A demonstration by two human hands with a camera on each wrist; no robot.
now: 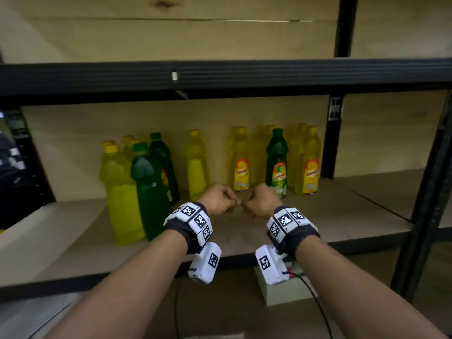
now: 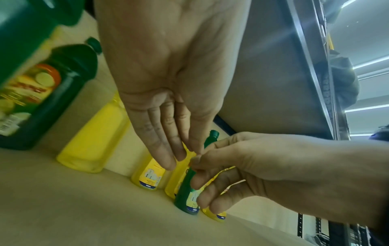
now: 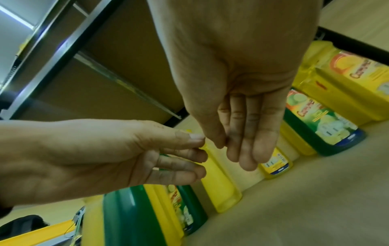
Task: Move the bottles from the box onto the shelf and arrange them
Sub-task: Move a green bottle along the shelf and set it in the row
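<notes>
Frame centre: left hand point(image 1: 218, 197) and right hand point(image 1: 259, 200) loosely curled, fingertips meeting, holding nothing.
Bottles point(image 1: 241, 160): likely full, weighty, slick plastic; grasp mid-body.

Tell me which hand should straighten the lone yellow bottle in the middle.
Probably left. The left hand sits nearer the lone yellow bottle; the right hand is in front of the labelled green bottle. Both hold nothing.

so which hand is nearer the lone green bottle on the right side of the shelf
Right. The right hand is just in front of the green bottle, overlapping its base in the head view; the left hand sits further left.
</notes>
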